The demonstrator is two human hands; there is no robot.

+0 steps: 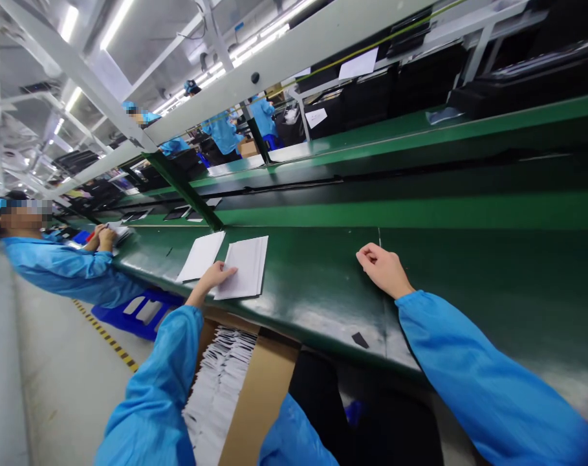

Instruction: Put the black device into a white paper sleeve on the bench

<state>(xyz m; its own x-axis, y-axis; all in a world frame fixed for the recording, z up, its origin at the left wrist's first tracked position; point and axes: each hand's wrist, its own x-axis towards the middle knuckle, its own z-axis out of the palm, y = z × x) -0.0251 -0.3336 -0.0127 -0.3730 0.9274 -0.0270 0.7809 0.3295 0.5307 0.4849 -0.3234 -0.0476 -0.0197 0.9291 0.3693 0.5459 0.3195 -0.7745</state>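
Note:
My left hand (220,276) is closed at the left edge of a small stack of white sheets or sleeves (248,262), with its thumb lying on top; the fingers' undersides are hidden. Just left of that stack lies another white stack (202,254), flat on the green bench. My right hand (381,265) is well to the right, over the bench top, with its fingers curled in and nothing showing in them. Below the bench edge, a cardboard box (261,388) is packed with upright white paper pieces (216,388).
A small dark scrap (359,340) lies near the front edge of the green bench (313,278). A green post (184,191) rises behind the stacks. At left, a co-worker (65,259) in blue handles papers by a blue crate (133,317). Black goods line the far shelf.

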